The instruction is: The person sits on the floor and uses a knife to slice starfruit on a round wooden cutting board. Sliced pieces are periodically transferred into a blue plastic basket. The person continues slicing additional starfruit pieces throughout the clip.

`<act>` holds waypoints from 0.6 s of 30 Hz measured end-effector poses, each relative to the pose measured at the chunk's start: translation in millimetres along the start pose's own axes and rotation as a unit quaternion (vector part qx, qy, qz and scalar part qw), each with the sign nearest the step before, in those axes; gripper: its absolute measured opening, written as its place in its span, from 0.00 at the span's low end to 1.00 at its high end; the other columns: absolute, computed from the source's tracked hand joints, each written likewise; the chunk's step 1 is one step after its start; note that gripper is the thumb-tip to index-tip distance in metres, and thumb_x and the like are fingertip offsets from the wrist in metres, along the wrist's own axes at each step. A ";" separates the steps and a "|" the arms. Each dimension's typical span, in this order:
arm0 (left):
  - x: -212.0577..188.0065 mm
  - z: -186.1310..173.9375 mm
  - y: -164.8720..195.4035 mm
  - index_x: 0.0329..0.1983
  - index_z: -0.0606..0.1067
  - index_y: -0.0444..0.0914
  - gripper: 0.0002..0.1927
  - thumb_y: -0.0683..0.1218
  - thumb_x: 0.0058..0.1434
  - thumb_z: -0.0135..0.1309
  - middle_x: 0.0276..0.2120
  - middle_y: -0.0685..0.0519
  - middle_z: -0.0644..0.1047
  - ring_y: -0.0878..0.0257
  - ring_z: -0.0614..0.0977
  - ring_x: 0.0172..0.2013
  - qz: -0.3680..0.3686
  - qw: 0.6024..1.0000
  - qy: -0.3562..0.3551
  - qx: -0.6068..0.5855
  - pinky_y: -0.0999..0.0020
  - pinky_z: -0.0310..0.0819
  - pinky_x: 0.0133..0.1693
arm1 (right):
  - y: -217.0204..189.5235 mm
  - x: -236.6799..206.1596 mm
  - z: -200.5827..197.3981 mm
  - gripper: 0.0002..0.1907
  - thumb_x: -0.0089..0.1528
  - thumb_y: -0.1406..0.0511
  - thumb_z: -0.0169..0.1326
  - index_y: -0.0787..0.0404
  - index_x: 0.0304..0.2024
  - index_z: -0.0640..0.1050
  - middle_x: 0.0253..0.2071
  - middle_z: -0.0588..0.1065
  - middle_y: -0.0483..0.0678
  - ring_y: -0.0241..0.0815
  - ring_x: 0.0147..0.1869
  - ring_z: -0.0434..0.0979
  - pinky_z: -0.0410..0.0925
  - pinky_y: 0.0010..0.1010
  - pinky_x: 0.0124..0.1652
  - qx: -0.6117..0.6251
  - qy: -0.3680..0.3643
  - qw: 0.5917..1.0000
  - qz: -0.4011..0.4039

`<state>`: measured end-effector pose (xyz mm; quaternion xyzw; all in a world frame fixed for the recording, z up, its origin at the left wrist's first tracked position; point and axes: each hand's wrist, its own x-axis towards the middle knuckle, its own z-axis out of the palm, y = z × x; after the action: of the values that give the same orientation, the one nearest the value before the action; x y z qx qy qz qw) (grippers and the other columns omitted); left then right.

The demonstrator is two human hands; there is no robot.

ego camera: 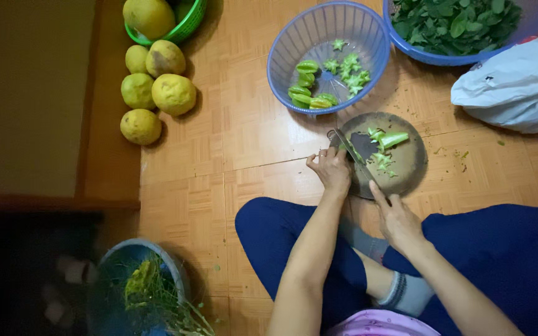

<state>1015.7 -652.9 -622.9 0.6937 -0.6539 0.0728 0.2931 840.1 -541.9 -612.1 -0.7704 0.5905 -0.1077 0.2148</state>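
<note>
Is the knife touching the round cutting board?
Touching. The head view shows the knife lying across the round cutting board, its blade pressed down onto it beside the green fruit pieces.

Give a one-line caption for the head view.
Seated person's right hand holds a knife over starfruit pieces on a round board, left hand beside it.
</note>
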 end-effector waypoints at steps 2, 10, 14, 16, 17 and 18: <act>0.9 2.8 1.6 0.40 0.83 0.47 0.11 0.42 0.58 0.53 0.33 0.55 0.77 0.58 0.79 0.44 0.000 1.000 0.004 -0.022 0.45 0.55 0.56 | 1.5 -14.0 -15.2 0.37 0.66 0.62 0.47 0.38 0.76 0.53 0.45 0.70 0.58 0.64 0.42 0.78 0.74 0.53 0.39 0.002 -0.001 1.000 0.023; -1.7 2.0 4.8 0.40 0.83 0.43 0.12 0.41 0.55 0.53 0.37 0.54 0.78 0.58 0.77 0.48 0.020 1.000 0.008 -0.015 0.46 0.54 0.57 | -8.5 -58.5 -62.4 0.35 0.65 0.62 0.46 0.38 0.75 0.55 0.44 0.70 0.54 0.62 0.41 0.79 0.74 0.51 0.40 0.021 -0.008 0.999 0.030; -3.3 -0.4 7.5 0.37 0.82 0.42 0.09 0.40 0.57 0.53 0.38 0.55 0.78 0.58 0.77 0.51 0.016 1.000 0.000 0.009 0.46 0.53 0.59 | -12.4 -61.4 -57.4 0.37 0.64 0.63 0.47 0.37 0.75 0.54 0.44 0.70 0.54 0.61 0.41 0.79 0.75 0.51 0.41 -0.012 -0.048 0.997 0.052; -5.6 -1.5 8.4 0.38 0.82 0.42 0.09 0.40 0.57 0.53 0.39 0.55 0.78 0.58 0.76 0.53 0.028 0.999 0.013 0.015 0.45 0.53 0.58 | -12.3 -59.6 -48.7 0.39 0.63 0.64 0.48 0.37 0.75 0.52 0.44 0.70 0.55 0.61 0.42 0.80 0.75 0.51 0.41 -0.026 -0.052 0.997 0.055; -5.8 -1.8 8.7 0.38 0.82 0.42 0.10 0.40 0.57 0.53 0.39 0.56 0.78 0.58 0.76 0.54 0.034 0.999 0.020 0.018 0.45 0.52 0.58 | -12.9 -57.6 -42.7 0.41 0.62 0.66 0.48 0.38 0.76 0.52 0.45 0.69 0.55 0.61 0.42 0.80 0.75 0.51 0.40 -0.035 -0.050 0.997 0.051; -6.2 -2.3 8.5 0.37 0.82 0.42 0.09 0.40 0.57 0.53 0.39 0.56 0.78 0.58 0.76 0.55 0.035 0.999 0.013 0.020 0.45 0.52 0.59 | -13.5 -54.6 -36.2 0.43 0.61 0.68 0.49 0.39 0.76 0.51 0.45 0.69 0.56 0.61 0.42 0.80 0.76 0.51 0.39 -0.044 -0.047 0.997 0.047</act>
<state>1007.5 -646.1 -621.4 0.6756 -0.6721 0.1049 0.2844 821.4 -494.2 -569.0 -0.7545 0.6196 -0.0350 0.2134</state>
